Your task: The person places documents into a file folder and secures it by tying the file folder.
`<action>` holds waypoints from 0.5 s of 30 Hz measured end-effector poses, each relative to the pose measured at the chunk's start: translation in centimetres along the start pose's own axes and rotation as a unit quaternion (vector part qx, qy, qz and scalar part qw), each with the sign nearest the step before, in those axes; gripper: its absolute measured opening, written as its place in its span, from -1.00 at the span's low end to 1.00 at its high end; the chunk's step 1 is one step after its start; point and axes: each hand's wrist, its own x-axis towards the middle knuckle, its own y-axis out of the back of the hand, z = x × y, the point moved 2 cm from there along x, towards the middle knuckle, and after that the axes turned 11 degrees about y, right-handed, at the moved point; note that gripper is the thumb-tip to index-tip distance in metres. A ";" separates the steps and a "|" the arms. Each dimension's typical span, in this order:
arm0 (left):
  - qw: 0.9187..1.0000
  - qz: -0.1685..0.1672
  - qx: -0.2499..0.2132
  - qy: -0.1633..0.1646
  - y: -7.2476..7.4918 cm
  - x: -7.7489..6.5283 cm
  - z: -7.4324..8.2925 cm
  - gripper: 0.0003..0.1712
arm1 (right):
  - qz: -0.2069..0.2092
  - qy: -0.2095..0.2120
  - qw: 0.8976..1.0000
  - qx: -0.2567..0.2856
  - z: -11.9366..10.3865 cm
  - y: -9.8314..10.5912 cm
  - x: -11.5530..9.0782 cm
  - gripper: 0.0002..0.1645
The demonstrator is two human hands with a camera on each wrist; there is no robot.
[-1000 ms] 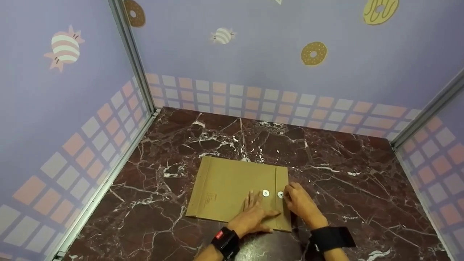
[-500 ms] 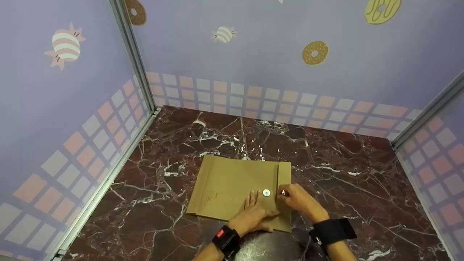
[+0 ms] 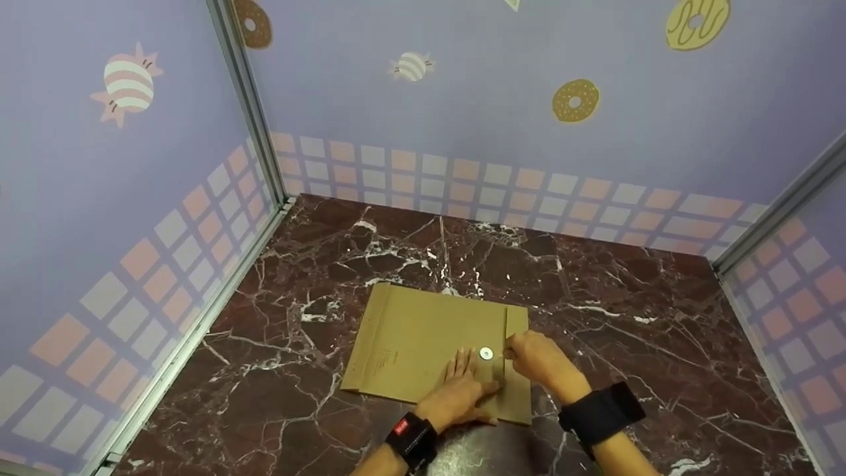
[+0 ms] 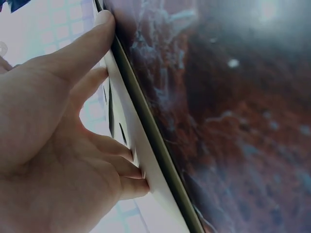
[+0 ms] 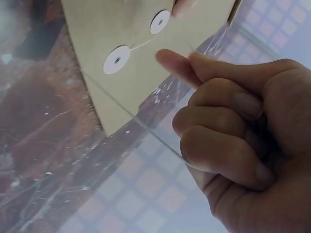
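Observation:
A brown kraft envelope [image 3: 423, 337] lies flat, its flap [image 3: 519, 396] on the right side. My left hand [image 3: 456, 400] rests on it with fingers spread; in the left wrist view the thumb is at the envelope's edge. Two white button discs show in the right wrist view: a nearer disc [image 5: 116, 59] and a farther disc [image 5: 160, 22], with string stretched between them. My right hand [image 3: 545, 360] holds the white string [image 5: 136, 119], thumb and index finger pinched together and the other fingers curled. From the head, this hand hides the flap's disc, leaving one disc [image 3: 486, 354] visible.
The envelope lies on a dark red marbled tabletop [image 3: 648, 357]. Lilac panels with printed sweets and a checked band enclose it: a left panel [image 3: 79, 198], a back panel [image 3: 462, 99] and a right panel [image 3: 813, 264]. Metal posts [image 3: 244, 99] join them.
The right hand has moved slightly left over the flap's disc, covering it. The flap shifted upward at mid-span and is back lower now. The left hand stays on the envelope, its thumb side drawn in slightly.

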 end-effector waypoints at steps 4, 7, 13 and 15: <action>1.000 0.017 0.013 -0.008 -0.2 -0.2 -0.2 -0.15 | 0.018 0.035 0.998 -0.048 -1.4 -0.1 0.1 -0.80; 0.999 0.033 0.036 -0.013 -0.2 -0.3 -0.2 -0.15 | 0.017 0.051 0.996 -0.068 -2.0 0.0 0.4 -0.81; 0.996 0.066 0.061 0.009 -0.4 -0.6 -0.2 -0.26 | -0.059 0.114 0.988 -0.083 -2.6 -1.2 1.6 -0.83; 0.996 0.064 0.063 0.029 -0.5 -0.8 -0.1 -0.23 | -0.094 0.110 0.987 -0.063 -2.5 -1.9 2.0 -0.86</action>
